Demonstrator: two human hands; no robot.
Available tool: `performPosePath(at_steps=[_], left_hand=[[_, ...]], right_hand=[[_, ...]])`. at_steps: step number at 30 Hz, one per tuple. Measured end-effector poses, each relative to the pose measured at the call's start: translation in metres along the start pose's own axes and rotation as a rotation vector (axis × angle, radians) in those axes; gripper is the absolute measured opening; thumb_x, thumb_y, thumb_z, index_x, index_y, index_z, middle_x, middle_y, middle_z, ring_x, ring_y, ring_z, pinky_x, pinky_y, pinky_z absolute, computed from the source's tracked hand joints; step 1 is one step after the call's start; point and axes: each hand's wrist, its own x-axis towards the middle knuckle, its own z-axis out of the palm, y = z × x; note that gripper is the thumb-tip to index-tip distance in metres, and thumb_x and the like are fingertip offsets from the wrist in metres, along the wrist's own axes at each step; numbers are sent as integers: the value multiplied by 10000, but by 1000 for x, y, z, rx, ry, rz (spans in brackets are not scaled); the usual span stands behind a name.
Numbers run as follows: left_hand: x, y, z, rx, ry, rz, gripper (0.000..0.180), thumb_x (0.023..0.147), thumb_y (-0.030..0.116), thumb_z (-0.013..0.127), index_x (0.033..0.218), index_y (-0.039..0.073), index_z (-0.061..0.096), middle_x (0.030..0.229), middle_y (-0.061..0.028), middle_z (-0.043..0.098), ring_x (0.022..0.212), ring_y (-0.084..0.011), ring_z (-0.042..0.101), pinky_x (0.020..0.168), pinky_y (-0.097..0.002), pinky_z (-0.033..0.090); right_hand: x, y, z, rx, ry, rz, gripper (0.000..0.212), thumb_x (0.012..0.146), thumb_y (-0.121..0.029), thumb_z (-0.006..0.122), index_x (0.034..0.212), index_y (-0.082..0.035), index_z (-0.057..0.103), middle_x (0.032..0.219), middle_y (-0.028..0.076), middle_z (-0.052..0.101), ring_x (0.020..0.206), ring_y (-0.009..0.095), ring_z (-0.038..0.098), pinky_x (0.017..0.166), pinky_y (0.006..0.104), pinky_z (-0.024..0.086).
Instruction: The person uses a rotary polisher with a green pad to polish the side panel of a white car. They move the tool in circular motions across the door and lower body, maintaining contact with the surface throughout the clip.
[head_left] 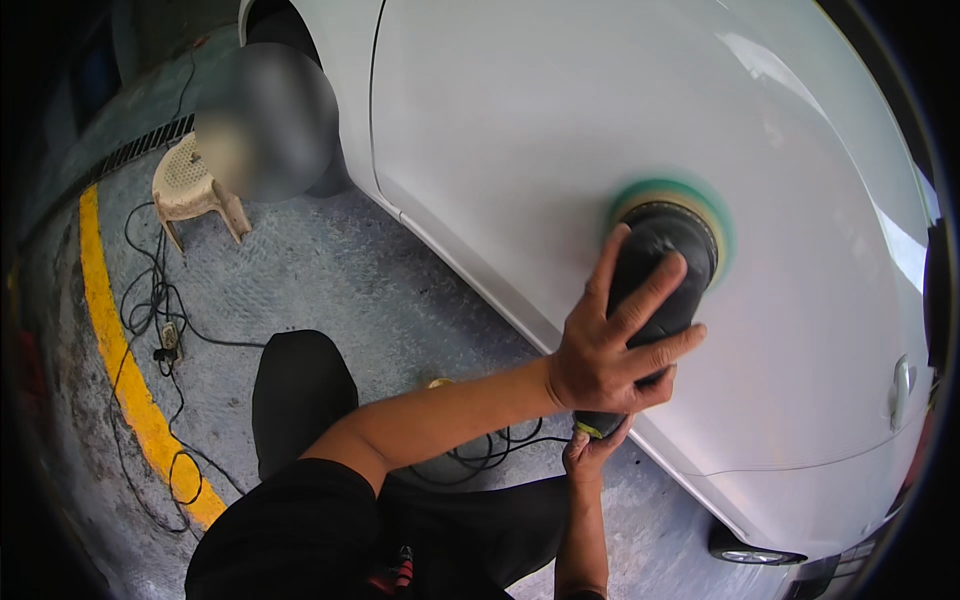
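Lying under splayed fingers (pixel 650 300): polisher (pixel 665 265).

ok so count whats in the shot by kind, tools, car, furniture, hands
black handheld polishing machine with green foam pad: 1
white car: 1
beige plastic stool: 1
person's hands, left hand on top, right hand at the base: 2
total: 5

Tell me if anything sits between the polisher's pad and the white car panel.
Nothing visible does: the green pad of the polisher lies flat against the car panel, with the left hand on top and the right hand at its rear.
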Motion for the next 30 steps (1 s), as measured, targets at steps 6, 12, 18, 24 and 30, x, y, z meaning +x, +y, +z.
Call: performPosePath(at_steps=[6, 12, 18, 24, 30], left_hand=[[-7, -39, -27, 42, 43, 24, 519, 673, 184, 738, 1190, 234, 749, 1628, -175, 401, 1423, -655, 319, 1108, -742, 427], [11, -134, -109, 140, 76, -3, 485, 734, 314, 726, 1197, 188, 798, 1636, -292, 313, 1485, -534, 330, 1193, -681, 324], [49, -198, -170, 109, 144, -66, 532, 730, 246, 730, 1241, 100, 774, 1666, -295, 242, 1510, -459, 343, 1219, -545, 354], [61, -237, -217, 180, 239, -196, 548, 730, 130, 728, 1272, 48, 744, 1678, -262, 236, 1491, -407, 391, 1155, -462, 439], [35, -234, -218, 228, 299, -292, 513, 752, 144, 712, 1253, 41, 750, 1672, -263, 254, 1501, -423, 373, 1167, -494, 422]], right_hand=[[5, 6, 65, 8, 76, -131, 932, 1037, -509, 556, 1613, 57, 91, 1551, 326, 318, 1379, 398, 433, 1165, 502, 325], [64, -34, 140, 7, -33, -218, 901, 961, -421, 704, 1609, -21, 222, 1138, 280, 671, 907, 434, 710, 795, 474, 564], [141, -105, 186, -40, -144, -273, 925, 861, -327, 834, 1606, -172, 308, 1183, 248, 654, 846, 426, 716, 642, 472, 578], [198, -164, 203, -145, -356, -232, 884, 906, -352, 786, 1619, -151, 303, 1094, 196, 666, 855, 363, 695, 689, 448, 575], [191, -161, 191, -219, -424, -231, 867, 882, -393, 795, 1603, -216, 347, 1167, 228, 651, 843, 412, 711, 640, 488, 580]])
